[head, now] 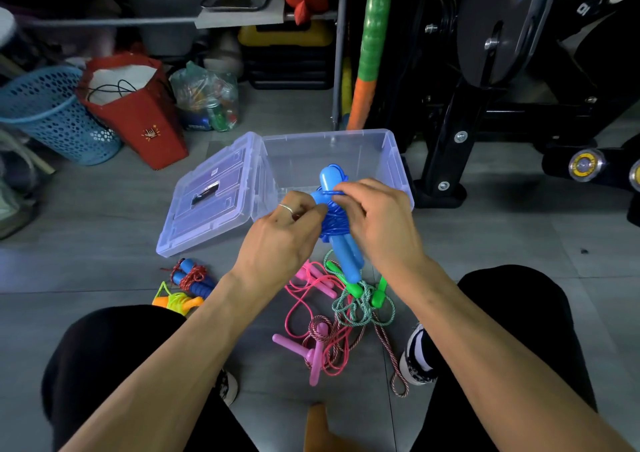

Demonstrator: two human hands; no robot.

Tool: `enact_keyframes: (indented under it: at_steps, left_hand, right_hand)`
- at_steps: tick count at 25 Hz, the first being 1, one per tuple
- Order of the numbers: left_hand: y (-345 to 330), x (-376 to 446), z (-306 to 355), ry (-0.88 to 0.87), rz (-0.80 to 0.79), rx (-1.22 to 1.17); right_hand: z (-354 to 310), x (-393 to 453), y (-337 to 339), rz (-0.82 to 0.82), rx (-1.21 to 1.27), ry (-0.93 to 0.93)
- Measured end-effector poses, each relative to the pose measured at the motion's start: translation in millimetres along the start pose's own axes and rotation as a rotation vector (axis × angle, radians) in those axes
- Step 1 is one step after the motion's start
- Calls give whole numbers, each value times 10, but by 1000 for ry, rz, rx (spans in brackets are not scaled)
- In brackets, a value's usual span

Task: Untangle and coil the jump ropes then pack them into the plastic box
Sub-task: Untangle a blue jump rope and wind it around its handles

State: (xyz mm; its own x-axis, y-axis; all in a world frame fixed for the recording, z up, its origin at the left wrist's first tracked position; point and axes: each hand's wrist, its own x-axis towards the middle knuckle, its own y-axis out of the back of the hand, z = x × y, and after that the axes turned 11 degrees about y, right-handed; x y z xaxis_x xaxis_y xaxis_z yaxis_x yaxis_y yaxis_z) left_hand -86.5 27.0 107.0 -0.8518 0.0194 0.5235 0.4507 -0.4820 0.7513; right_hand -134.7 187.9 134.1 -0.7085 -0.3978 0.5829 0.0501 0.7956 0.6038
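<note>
We've got the blue jump rope [335, 221] up in both hands at frame centre, just in front of the near wall of the plastic box [398, 160]. Its two blue handles sit side by side, long axis running top to bottom in the frame, upper end tipped toward the box, lower end toward us. Cord is wound tight around the middle of the handles.

Left hand [280, 237] is curled on the left side of the bundle, fingers pinching into the wound cord. Right hand [375, 219] is curled on the right side, fingertips holding a strand near the upper part of the handles. Looks like we're on the last wrap or the tuck, but we can't see the cord's free end.

Box is open and looks empty, lid [211, 195] flipped back to its left. It lies straight ahead of the bundle, up-frame; the right hand is slightly nearer its opening. Our read: next move is a short push forward and down, and the handles' axis already points in.

Still on the floor: a pink rope [311, 299], a green-handled rope [360, 295] and a red-and-white twisted cord [391, 354], tangled together at lower centre. Two wrapped bundles lower left, a blue-handled one [192, 278] and an orange and yellow one [178, 301], not yet boxed.
</note>
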Motion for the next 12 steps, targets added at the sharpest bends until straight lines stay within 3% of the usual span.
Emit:
enact_keyframes:
  at_steps: [2, 5, 12]
  left_hand:
    - [49, 11, -21, 16, 49, -28]
    - [86, 1, -67, -16, 91, -15]
    - [100, -63, 21, 35, 91, 4]
  right_hand:
    - [-50, -60, -49, -112, -28, 101]
    - [-102, -116, -81, -220, 2, 99]
    - [-142, -117, -63, -210, -33, 115]
